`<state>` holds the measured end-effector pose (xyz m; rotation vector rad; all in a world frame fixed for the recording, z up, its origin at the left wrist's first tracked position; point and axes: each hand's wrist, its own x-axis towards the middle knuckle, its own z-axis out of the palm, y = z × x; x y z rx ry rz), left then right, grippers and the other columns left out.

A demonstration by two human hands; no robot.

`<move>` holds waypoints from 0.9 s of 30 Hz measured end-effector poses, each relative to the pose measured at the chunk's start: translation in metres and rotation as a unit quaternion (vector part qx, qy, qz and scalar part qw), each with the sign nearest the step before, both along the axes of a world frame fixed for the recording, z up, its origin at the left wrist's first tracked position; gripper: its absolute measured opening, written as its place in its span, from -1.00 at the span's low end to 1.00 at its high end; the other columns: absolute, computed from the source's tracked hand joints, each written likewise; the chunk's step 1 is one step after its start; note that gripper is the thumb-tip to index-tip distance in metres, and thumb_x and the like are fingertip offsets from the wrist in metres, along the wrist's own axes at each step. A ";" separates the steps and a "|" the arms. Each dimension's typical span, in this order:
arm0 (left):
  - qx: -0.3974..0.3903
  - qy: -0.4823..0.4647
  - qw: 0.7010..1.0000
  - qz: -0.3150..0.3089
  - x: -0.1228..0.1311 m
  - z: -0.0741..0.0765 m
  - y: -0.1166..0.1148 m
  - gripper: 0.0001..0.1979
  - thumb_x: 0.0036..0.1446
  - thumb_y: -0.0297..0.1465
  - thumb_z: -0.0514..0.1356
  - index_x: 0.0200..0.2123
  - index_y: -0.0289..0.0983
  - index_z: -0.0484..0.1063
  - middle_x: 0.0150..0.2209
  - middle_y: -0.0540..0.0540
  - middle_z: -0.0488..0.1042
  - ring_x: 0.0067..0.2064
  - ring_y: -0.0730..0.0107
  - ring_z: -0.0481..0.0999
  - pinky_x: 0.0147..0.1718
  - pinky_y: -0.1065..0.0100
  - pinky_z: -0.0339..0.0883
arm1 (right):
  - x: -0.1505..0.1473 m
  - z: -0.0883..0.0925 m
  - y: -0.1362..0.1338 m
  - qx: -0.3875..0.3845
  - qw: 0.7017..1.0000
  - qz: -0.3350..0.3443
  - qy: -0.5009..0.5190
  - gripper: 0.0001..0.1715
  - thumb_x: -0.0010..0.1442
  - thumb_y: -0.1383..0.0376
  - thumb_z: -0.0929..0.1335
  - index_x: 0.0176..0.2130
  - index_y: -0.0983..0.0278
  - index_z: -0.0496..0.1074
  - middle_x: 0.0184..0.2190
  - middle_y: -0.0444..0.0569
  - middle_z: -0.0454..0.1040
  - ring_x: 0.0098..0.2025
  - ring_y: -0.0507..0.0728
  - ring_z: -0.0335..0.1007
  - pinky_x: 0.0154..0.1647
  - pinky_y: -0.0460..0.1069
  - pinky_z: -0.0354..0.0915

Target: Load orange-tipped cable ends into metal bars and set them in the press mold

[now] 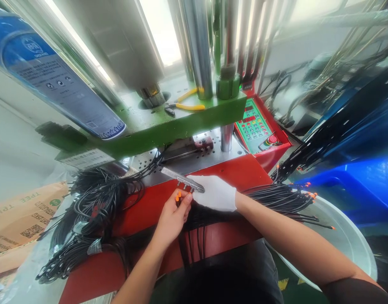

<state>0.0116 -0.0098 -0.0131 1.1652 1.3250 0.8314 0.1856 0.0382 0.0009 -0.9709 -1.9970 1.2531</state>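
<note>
My left hand [172, 216], bare, is closed in a pinch on black cables with orange tips [178, 197] that stick up above the fingers. In a white glove, my right hand [216, 193] grips the near end of a narrow metal bar [181, 178]. Several short dark pins or cable ends project from the bar's lower edge, close to my left thumb. Both hands are over the red machine front [238, 173]. Black cables [196, 242] hang down below them. The fingers of my right hand are partly hidden behind the bar.
A green press plate [168, 126] spans above the hands, with yellow-handled pliers [190, 106] and a blue spray can [61, 76]. Black cable bundles [86, 211] lie left; orange-tipped cables [282, 198] lie right over a white tub [355, 236]. A control panel [255, 126] stands behind.
</note>
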 end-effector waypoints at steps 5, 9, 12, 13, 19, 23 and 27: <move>0.013 0.086 0.996 0.017 -0.009 0.001 0.005 -0.61 0.20 -0.03 0.00 -0.29 -0.27 0.28 -0.70 0.08 0.31 -0.73 0.48 0.27 -0.70 0.46 0.12 | 0.004 0.002 0.004 -0.196 0.979 0.052 0.025 -0.69 0.10 0.21 0.33 -0.14 0.26 0.42 -0.62 -0.23 0.24 -0.63 -0.06 0.14 -0.70 -0.19 0.15; 0.000 -0.012 0.999 0.043 -0.009 -0.003 0.006 -0.64 0.21 -0.05 0.00 -0.29 -0.25 0.28 -0.72 0.20 0.06 -0.76 0.63 -0.06 -0.77 0.55 -0.14 | 0.006 -0.001 0.006 -0.213 0.977 0.027 0.007 -0.68 0.09 0.17 0.35 -0.16 0.28 0.41 -0.63 -0.23 0.19 -0.64 -0.06 0.14 -0.75 -0.21 0.15; 0.029 -0.034 0.998 0.038 -0.009 -0.004 0.004 -0.68 0.24 -0.11 -0.04 -0.33 -0.24 0.25 -0.65 0.17 0.10 -0.72 0.64 -0.03 -0.76 0.56 -0.14 | 0.007 -0.001 0.007 -0.219 0.975 0.030 0.009 -0.67 0.08 0.14 0.36 -0.16 0.25 0.40 -0.59 -0.22 0.21 -0.62 -0.05 0.17 -0.75 -0.21 0.17; 0.040 -0.010 0.999 0.025 -0.010 -0.004 0.002 -0.68 0.25 -0.12 -0.04 -0.33 -0.25 0.26 -0.63 0.15 0.13 -0.70 0.62 0.02 -0.75 0.56 -0.11 | 0.008 -0.001 0.007 -0.213 0.976 0.029 0.017 -0.68 0.08 0.15 0.36 -0.17 0.25 0.40 -0.59 -0.22 0.22 -0.62 -0.06 0.17 -0.75 -0.21 0.16; 0.090 0.132 0.985 -0.060 -0.017 -0.001 -0.002 -0.72 0.27 -0.20 -0.01 -0.24 -0.27 0.35 -0.59 0.09 0.19 -0.58 0.53 0.17 -0.62 0.50 0.05 | 0.009 0.004 0.004 -0.187 0.980 0.046 0.051 -0.57 0.12 0.17 0.35 0.01 0.19 0.38 -0.56 -0.22 0.25 -0.63 -0.09 0.09 -0.75 -0.22 0.11; 0.124 0.169 0.974 -0.087 -0.015 0.000 -0.001 -0.74 0.29 -0.25 -0.02 -0.26 -0.28 0.36 -0.59 0.08 0.22 -0.53 0.50 0.21 -0.53 0.47 0.09 | 0.008 0.004 0.003 -0.172 0.982 0.048 0.068 -0.42 0.13 0.12 0.35 0.14 0.08 0.27 -0.51 -0.22 0.29 -0.63 -0.09 0.09 -0.73 -0.21 0.12; 0.129 0.162 0.978 -0.038 -0.011 -0.002 -0.003 -0.80 0.28 -0.27 -0.01 -0.11 -0.23 0.26 -0.56 0.11 0.25 -0.53 0.51 0.24 -0.51 0.48 0.13 | 0.009 0.002 0.004 -0.168 0.983 0.042 0.068 -0.42 0.12 0.18 0.36 0.14 0.11 0.29 -0.53 -0.23 0.28 -0.61 -0.09 0.09 -0.70 -0.21 0.12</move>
